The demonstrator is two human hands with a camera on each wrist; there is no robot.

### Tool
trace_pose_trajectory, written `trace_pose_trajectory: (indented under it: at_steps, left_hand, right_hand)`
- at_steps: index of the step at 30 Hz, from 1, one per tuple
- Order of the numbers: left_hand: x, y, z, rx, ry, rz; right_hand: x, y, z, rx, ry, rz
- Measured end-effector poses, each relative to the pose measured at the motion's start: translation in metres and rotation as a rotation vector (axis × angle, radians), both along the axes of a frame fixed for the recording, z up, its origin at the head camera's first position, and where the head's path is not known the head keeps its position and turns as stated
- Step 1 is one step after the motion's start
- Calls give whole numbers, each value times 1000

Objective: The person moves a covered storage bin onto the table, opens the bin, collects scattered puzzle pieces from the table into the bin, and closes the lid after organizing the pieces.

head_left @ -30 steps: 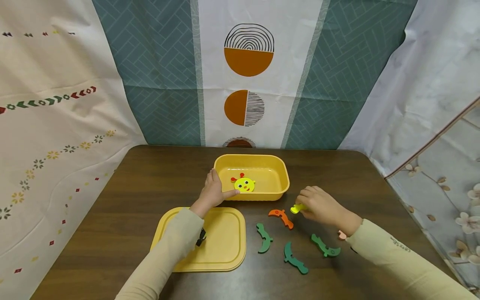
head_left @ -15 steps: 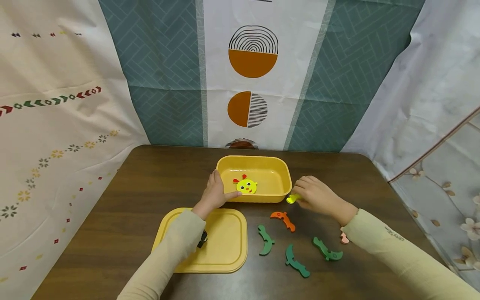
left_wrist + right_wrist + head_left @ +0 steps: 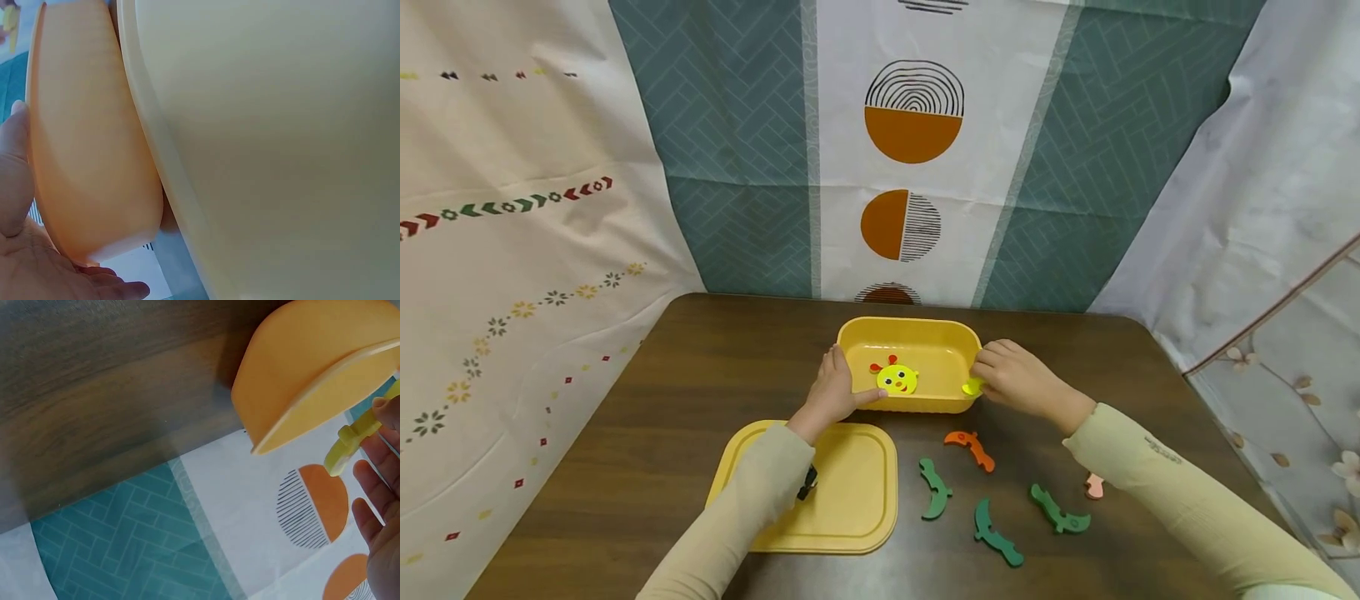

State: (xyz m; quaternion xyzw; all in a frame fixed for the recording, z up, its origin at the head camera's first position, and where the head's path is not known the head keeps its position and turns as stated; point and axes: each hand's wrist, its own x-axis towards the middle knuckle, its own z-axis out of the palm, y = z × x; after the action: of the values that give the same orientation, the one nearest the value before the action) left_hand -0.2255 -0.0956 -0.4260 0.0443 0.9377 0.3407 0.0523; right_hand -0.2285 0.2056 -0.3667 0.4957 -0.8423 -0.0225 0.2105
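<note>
My left hand (image 3: 833, 390) rests at the left front corner of a yellow plastic box (image 3: 940, 404), fingers straight along its end wall. Its thumb (image 3: 14, 162) reaches along the front rim. Inside the box lies a yellow smiling caterpillar-head piece (image 3: 897, 380) with red antennae. At the right rim, my right hand (image 3: 1018, 377) pinches a small yellow curved toy piece (image 3: 973, 387) between thumb and fingers. In the right wrist view this knobbed yellow piece (image 3: 350, 440) hangs above the box's open side, its upper end hidden by the fingers.
A yellow lid (image 3: 853, 492) lies left of centre, partly under the left forearm. Right of it are an orange curved piece (image 3: 973, 450), several green ones such as this green piece (image 3: 936, 490), and a pink piece (image 3: 1094, 486) beside the right sleeve. Curtains hang behind the table.
My right hand has carried the yellow curved piece up and left from the table to the box's right rim. The left hand has stayed at the box corner; the view has shifted slightly.
</note>
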Motion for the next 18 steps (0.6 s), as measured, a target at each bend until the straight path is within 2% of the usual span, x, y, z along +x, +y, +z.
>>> trace_pose_trajectory:
  at_steps: [6, 11, 18]
  left_hand:
    - [1, -3, 0, -1, 7, 3]
    - [1, -3, -1, 2, 11, 2]
    - [1, -3, -3, -6, 8, 10]
  right_hand:
    - [-10, -11, 2, 51, -16, -7]
    - [-17, -17, 0, 51, -24, 2]
    - [-29, -23, -11, 45, -39, 25]
